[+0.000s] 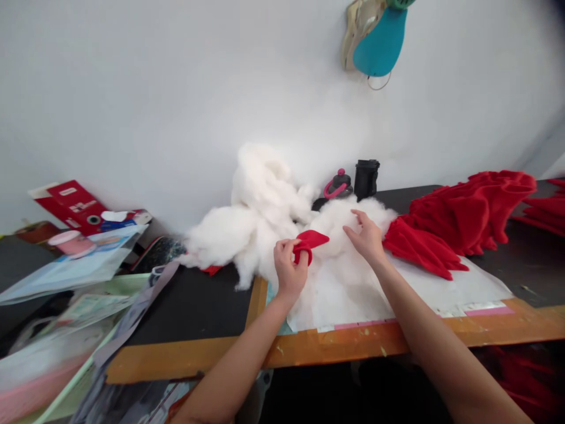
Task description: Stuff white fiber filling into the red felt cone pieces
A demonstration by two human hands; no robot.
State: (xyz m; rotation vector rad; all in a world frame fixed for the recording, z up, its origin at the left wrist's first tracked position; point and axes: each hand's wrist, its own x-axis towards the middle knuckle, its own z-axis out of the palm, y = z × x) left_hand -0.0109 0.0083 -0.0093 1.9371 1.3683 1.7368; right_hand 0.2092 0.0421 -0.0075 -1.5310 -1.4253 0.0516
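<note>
- The fingers point(282, 246) of the left hand point(289, 266) are closed around a small red fabric piece point(312, 240); it sits in this grip just above the near edge of the white stuffing point(260, 212).
- The right hand point(368, 238) lies on the stuffing beside it, with the fingers point(358, 219) loosely spread and holding nothing firmly.
- In my judgement a small tuft is better than a big lump here, with the red piece gripped near its edge so that it does not twist.
- The red piece looks soft and fleecy, folded into a rounded point. The stuffing is fluffy and irregular, and it seems light and easy to tear.
- A white sheet point(463, 288) covers the bench point(353, 344), which has an orange wooden edge.
- To the right lies a red cloth pile point(468, 215). Behind the stuffing stand a bottle point(339, 185) and a black cup point(366, 176).
- Loose papers point(75, 265) are at the left.
</note>
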